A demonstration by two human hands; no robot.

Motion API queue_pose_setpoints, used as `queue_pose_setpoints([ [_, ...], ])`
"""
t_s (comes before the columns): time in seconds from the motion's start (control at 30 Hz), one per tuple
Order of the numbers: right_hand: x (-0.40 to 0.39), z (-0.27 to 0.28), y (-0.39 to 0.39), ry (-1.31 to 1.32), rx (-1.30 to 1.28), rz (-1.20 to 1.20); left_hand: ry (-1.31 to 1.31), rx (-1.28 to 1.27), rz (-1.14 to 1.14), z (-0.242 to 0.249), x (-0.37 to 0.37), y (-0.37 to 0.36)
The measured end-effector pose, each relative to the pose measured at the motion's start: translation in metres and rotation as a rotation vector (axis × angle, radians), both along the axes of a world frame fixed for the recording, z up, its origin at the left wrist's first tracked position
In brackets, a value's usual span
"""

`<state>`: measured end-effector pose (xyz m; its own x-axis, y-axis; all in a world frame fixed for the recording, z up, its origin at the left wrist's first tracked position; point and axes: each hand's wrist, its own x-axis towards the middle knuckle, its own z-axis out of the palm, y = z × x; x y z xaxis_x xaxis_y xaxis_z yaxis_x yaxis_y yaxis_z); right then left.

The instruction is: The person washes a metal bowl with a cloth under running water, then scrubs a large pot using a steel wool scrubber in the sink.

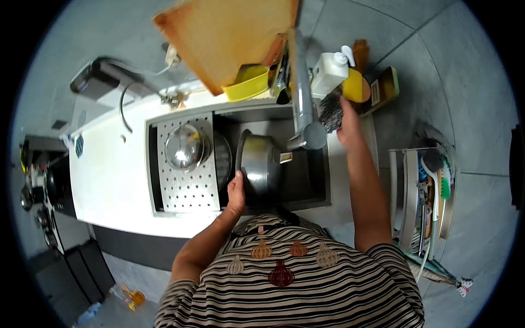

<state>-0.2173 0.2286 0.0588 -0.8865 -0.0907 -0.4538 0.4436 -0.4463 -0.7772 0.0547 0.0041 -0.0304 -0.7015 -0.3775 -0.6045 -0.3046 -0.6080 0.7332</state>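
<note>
My left hand [236, 192] grips the rim of a metal pot [261, 167], which is tilted on its side in the dark sink [303, 191]. A dark wiry scrubber [331, 112] is held in my right hand [349, 124], to the right of the faucet [306, 109]. Just beyond the scrubber stand a white pump bottle [329, 74] and a yellow sponge [355, 86]. At the sink's left, a glass lid [186, 146] lies on a perforated metal tray [188, 191], and part of another round metal item [221, 158] shows beside the tray.
A yellow container [247, 85] and a wooden board [229, 38] stand behind the sink. The white counter [109, 175] extends left. On the right, a rack [407, 202] holds brushes [445, 179]. An orange-yellow object [133, 297] is on the floor at lower left.
</note>
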Motion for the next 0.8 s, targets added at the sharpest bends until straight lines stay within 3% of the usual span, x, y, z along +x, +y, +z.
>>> queue_pose_setpoints([
  [0.07, 0.035, -0.011, -0.028, 0.280, 0.377, 0.141, -0.055, -0.047, -0.004, -0.015, 0.007, 0.000],
  [0.13, 0.079, 0.009, -0.071, 0.856, 0.819, 0.260, 0.041, -0.141, 0.014, -0.010, 0.005, 0.009],
  [0.2, 0.107, 0.013, -0.099, 1.258, 1.154, 0.317, 0.053, -0.234, -0.015, 0.007, 0.004, 0.016],
  [0.27, 0.131, 0.014, -0.118, 1.432, 1.334, 0.520, 0.070, -0.242, -0.018, -0.009, 0.010, 0.015],
  [0.33, 0.157, 0.001, -0.126, 1.353, 1.380, 0.675, 0.077, -0.204, -0.079, 0.008, 0.009, 0.015],
  [0.47, 0.194, 0.011, -0.122, 1.370, 1.284, 0.908, 0.038, -0.319, 0.101, 0.018, 0.001, 0.018],
  [0.53, 0.188, -0.004, -0.113, 1.635, 1.260, 0.950, -0.010, -0.428, 0.003, 0.000, 0.011, 0.009],
  [0.6, 0.163, -0.006, -0.120, 1.385, 1.247, 0.974, -0.083, -0.303, -0.018, 0.006, 0.011, 0.006],
  [0.67, 0.129, -0.017, -0.127, 1.242, 1.241, 0.855, -0.060, -0.303, -0.029, 0.008, 0.021, 0.010],
  [0.8, 0.104, -0.041, -0.137, 1.216, 1.208, 0.636, -0.012, -0.328, -0.126, 0.018, 0.025, 0.004],
])
